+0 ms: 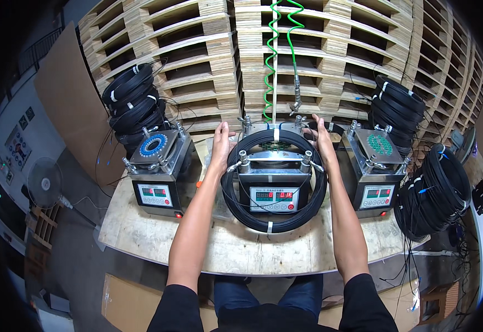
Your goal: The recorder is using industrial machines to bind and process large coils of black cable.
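Observation:
A coil of black cable (320, 191) with white ties hangs tilted around the front of the middle tester box (245, 193), its top lying behind the front clamp posts. My left hand (220, 148) is beside the coil's upper left, fingers apart and palm inward. At the upper right side, my right hand (322, 145) is likewise open, its fingers spread toward the box. Both hands are close against the coil; whether they touch it I cannot tell. Red digits glow on the box's front display (279, 198). Loose cable ends cross in front of the box.
Similar tester boxes stand left (155, 191) and right (377, 193) on the wooden table (236, 254). Black cable coils are stacked at the back left (133, 105), back right (399, 108) and right (435, 188). A green spiral air hose (270, 66) hangs before wooden pallets (197, 61). A fan (45, 183) stands left.

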The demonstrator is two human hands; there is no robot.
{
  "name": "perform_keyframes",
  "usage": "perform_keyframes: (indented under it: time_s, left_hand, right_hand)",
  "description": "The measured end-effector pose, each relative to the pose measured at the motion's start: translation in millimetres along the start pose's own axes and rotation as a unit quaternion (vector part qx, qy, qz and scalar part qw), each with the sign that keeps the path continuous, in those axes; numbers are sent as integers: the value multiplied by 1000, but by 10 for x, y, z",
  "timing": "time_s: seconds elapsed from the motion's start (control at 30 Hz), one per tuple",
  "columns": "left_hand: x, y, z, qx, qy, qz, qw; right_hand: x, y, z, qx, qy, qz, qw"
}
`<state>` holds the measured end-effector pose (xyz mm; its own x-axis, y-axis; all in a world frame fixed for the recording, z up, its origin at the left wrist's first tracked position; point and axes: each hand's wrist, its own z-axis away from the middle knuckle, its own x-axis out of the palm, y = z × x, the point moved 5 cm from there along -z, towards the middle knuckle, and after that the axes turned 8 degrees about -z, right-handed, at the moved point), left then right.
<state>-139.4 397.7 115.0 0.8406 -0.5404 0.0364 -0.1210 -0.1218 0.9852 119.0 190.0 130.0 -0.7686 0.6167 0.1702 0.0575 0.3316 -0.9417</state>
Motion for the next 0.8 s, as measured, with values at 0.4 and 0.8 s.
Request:
perform_keyframes:
  time_s: [0.4,0.8]
  left_hand:
    - [287,244,124,42,-96,-60,993]
    - [61,144,95,40,-5,-43,998]
  right_hand:
    - [-127,-29,61,30,56,1,998]
    - [52,-18,57,18,13,-44,999]
